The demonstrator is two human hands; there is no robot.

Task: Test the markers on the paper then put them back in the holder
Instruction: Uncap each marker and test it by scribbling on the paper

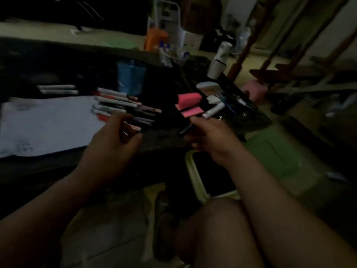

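White paper lies on the tabletop beside heaped markers; the right hand has its fingers clamped on a dark marker; the left hand curls its fingers over the heap, and I cannot tell whether they grip anything

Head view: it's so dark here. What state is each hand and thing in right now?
Right hand: grips a dark marker.
Left hand: fingers curled at the marker pile; too dark to tell if it holds one.
Marker pile: lying loose beside the paper, not in a holder.
Paper: lying flat, with scribbles on it.
Two white markers: lying side by side beyond the paper.
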